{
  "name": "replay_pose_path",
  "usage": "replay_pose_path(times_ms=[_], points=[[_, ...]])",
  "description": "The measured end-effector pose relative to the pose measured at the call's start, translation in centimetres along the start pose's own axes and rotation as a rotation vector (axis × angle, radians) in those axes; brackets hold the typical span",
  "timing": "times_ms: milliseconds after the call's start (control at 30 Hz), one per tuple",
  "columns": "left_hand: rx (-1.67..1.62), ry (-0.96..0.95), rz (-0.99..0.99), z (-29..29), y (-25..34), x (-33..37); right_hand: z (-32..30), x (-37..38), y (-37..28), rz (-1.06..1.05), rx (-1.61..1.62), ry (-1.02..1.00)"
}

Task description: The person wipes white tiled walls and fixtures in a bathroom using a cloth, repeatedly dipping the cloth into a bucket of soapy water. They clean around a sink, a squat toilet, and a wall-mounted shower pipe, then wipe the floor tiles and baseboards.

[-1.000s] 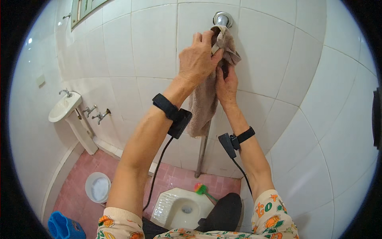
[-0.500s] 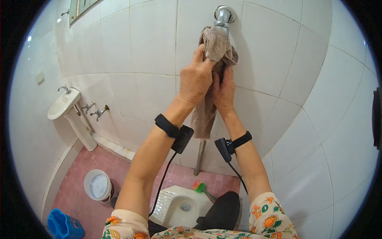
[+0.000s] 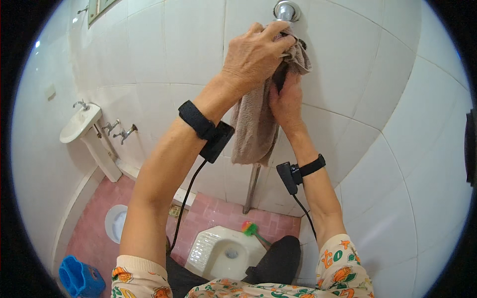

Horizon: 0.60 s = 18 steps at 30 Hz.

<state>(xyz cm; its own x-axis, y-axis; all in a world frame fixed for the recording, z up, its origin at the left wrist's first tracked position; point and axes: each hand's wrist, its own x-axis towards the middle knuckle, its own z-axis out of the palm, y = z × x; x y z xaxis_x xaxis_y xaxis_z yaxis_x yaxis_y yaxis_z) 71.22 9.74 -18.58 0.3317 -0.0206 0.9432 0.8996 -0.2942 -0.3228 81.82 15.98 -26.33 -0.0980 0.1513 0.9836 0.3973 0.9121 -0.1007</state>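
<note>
A brownish-grey towel [image 3: 252, 130] is wrapped around an upright pipe [image 3: 252, 191] on the white tiled wall, just under a chrome fitting [image 3: 286, 11]. My left hand [image 3: 257, 55] grips the towel's upper end, its fingers curled over the cloth beside the fitting. Lower and to the right, my right hand [image 3: 289, 103] closes around the bunched cloth from below; its fingertips are hidden in the folds. A long end of the towel hangs down in front of the pipe. Each wrist carries a black strap with a small black device.
Below me is a white squat toilet [image 3: 199, 256] in a pink tiled floor, with a red-green brush [image 3: 249, 228] behind it. To the left are a small sink [image 3: 74, 130], wall taps [image 3: 125, 134], a white bucket [image 3: 113, 223] partly behind my arm, and a blue container [image 3: 83, 279].
My left hand has moved up and right to the towel's top, near the chrome fitting. The hanging towel end has spread wider to the left. My left arm now covers part of the bucket.
</note>
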Motion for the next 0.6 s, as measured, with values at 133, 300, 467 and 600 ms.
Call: replay_pose_path(times_ms=[133,300,467,600], points=[[-0.135,0.093,0.149,0.0,-0.8,-0.9,0.3,-0.6,0.6,-0.017,-0.106,-0.038],[-0.532,0.237,-0.357,1.2,1.2,-5.5,0.6,-2.3,0.0,0.227,-0.099,-0.193],[-0.539,0.011,-0.631,3.4,3.1,-14.4,0.8,-6.5,0.6,0.358,0.218,-0.330],[-0.508,-0.087,-0.817,4.7,4.4,-16.9,2.3,-11.9,0.5,0.197,-0.099,-0.196]])
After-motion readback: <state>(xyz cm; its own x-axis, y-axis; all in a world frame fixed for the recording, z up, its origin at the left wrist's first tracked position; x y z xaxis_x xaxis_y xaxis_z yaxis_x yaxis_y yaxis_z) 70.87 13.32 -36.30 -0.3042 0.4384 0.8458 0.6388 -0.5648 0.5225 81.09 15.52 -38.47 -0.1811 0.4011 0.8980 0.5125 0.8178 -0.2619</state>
